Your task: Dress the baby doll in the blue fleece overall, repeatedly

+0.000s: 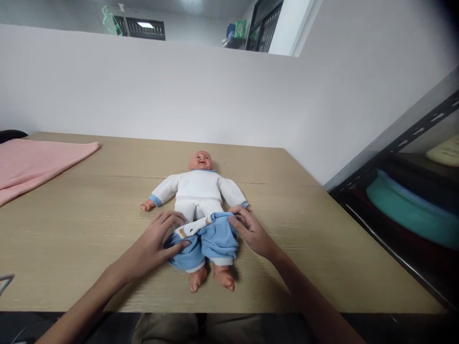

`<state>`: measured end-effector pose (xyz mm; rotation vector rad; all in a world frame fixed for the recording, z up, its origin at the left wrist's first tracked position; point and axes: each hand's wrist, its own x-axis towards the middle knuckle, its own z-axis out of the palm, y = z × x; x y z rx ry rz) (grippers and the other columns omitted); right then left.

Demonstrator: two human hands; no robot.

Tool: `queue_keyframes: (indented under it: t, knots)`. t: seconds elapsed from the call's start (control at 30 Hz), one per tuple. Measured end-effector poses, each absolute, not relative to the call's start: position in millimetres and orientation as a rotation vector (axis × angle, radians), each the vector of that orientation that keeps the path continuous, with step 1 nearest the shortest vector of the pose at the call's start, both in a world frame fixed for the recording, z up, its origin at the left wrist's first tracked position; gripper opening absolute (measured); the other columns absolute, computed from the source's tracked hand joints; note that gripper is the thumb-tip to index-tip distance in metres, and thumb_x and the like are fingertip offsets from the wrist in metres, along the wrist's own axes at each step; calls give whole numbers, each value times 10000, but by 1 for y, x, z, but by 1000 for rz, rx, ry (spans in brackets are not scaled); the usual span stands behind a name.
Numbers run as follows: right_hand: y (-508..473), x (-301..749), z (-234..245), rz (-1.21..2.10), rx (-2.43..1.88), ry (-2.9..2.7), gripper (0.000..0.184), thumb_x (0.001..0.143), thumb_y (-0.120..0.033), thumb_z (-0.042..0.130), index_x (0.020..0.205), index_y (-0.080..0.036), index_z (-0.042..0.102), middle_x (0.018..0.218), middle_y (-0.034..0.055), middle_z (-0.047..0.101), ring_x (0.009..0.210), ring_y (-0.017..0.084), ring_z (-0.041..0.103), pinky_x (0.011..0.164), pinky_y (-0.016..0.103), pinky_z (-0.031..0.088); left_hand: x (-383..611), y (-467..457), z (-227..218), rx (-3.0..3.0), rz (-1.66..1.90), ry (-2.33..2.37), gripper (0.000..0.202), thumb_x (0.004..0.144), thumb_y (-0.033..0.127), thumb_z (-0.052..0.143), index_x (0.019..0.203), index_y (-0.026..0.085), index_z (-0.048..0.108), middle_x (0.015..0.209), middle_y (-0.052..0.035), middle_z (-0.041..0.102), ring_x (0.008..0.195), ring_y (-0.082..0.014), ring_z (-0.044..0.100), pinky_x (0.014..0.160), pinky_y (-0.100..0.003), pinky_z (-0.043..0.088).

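A baby doll (199, 185) lies on its back on the table, head away from me, in a white top with blue cuffs. Blue fleece pants (219, 238) with white ankle cuffs and a patterned white waistband sit around its lower legs, with the white cloth thighs showing above. On the left side of the waistband, my left hand (161, 236) has its thumb in front and its fingers behind the fabric. My right hand (249, 229) pinches the pants' upper right edge, near the doll's cuff. Both bare feet of the doll stick out below.
A pink cloth (39, 160) lies at the left of the wooden table (96, 229). Behind the table rises a white partition (154, 91). To the right stands a dark metal shelf (380, 224) holding a teal basin (412, 208).
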<state>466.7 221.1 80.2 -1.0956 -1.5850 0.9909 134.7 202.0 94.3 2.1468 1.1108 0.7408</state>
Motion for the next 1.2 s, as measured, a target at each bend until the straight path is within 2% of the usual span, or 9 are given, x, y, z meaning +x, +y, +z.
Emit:
queue_keyframes:
  t: [0.17, 0.33, 0.5, 0.6, 0.7, 0.8, 0.93, 1.03, 1.2]
  knots:
    - [235, 463, 74, 1063, -1094, -1636, 384, 1035, -630, 717, 1094, -250, 734, 871, -2, 696, 844, 224, 667, 785, 320, 588, 125, 197, 75, 2022, 880, 1179, 208, 1079, 469, 703, 1155, 277, 674, 1454, -95, 673, 1420, -332, 603, 1256, -517, 457]
    - [237, 462, 83, 944, -1068, -1833, 337, 987, -564, 799, 1058, -235, 790, 1011, 35, 754, 993, 257, 696, 992, 384, 581, 129, 203, 69, 1805, 980, 1155, 273, 1104, 546, 653, 1195, 290, 678, 1467, -107, 659, 1450, -328, 597, 1250, -525, 512]
    - [239, 457, 86, 857, -960, -1825, 269, 1049, -515, 729, 1071, -249, 763, 1161, 70, 770, 1143, 282, 709, 1117, 423, 537, 134, 208, 58, 1662, 1067, 1078, 293, 1107, 564, 668, 1201, 287, 689, 1683, -111, 507, 1670, -325, 407, 1352, -510, 430]
    - [245, 450, 78, 861, -1024, -1766, 304, 1077, -554, 679, 1129, -261, 741, 1065, 39, 783, 1002, 254, 715, 993, 376, 572, 138, 218, 55, 1561, 1052, 1054, 351, 1087, 602, 678, 1178, 263, 665, 1603, -121, 590, 1557, -335, 524, 1262, -486, 501]
    - [257, 443, 66, 820, -1109, -1676, 344, 1054, -603, 678, 1043, -260, 694, 849, -15, 702, 813, 224, 648, 789, 325, 547, 142, 234, 55, 1469, 1082, 1084, 392, 1045, 628, 707, 1110, 247, 638, 1239, -71, 717, 1213, -293, 665, 1075, -422, 558]
    - [265, 441, 56, 857, -1085, -1632, 342, 1055, -593, 661, 1045, -252, 686, 867, -10, 705, 831, 229, 652, 768, 328, 551, 145, 246, 56, 1422, 1140, 1117, 410, 994, 637, 742, 1035, 244, 634, 994, -16, 664, 1023, -254, 641, 978, -380, 539]
    - [265, 440, 60, 873, -1083, -1704, 326, 1016, -561, 729, 1081, -244, 768, 974, 24, 784, 937, 263, 702, 896, 381, 588, 145, 250, 60, 1432, 1162, 1140, 428, 976, 647, 753, 1082, 245, 655, 1092, -38, 705, 1096, -271, 665, 1010, -380, 538]
    - [269, 432, 72, 714, -1105, -1782, 241, 945, -493, 776, 905, -257, 746, 947, 44, 775, 968, 293, 696, 972, 429, 559, 147, 257, 64, 1471, 1134, 1137, 409, 983, 623, 738, 1103, 236, 680, 1165, -60, 730, 1185, -293, 665, 1071, -396, 524]
    - [290, 414, 81, 663, -1195, -1693, 275, 986, -507, 685, 840, -281, 630, 797, -5, 645, 829, 253, 599, 886, 387, 508, 153, 288, 65, 1341, 1132, 1087, 439, 887, 624, 809, 1041, 223, 720, 1207, -89, 784, 1315, -344, 654, 1206, -454, 473]
